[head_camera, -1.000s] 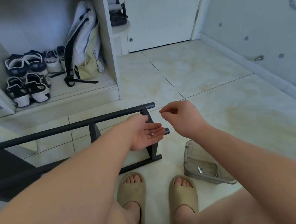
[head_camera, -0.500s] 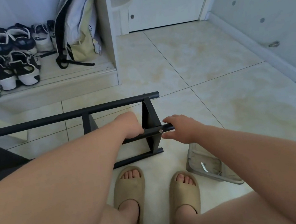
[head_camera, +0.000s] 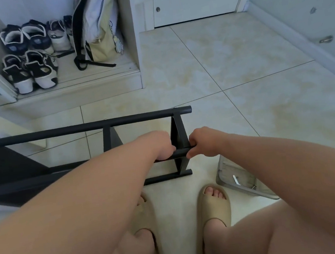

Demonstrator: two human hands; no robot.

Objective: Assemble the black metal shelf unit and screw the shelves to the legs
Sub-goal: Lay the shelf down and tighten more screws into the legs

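The black shelf point(head_camera: 106, 124) lies on its side on the floor point(head_camera: 218, 66). The left hand point(head_camera: 160, 147) and right hand point(head_camera: 204, 143) grip one bar point(head_camera: 181, 152). A clear box point(head_camera: 228, 172) sits nearby.

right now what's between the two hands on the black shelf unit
In the head view, a black shelf panel crosses the black rod between the left hand and right hand; both grip that rod.

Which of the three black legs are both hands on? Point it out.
The middle leg: the left hand and right hand hold it on either side of the shelf panel. The far leg and the near leg have no hand on them.
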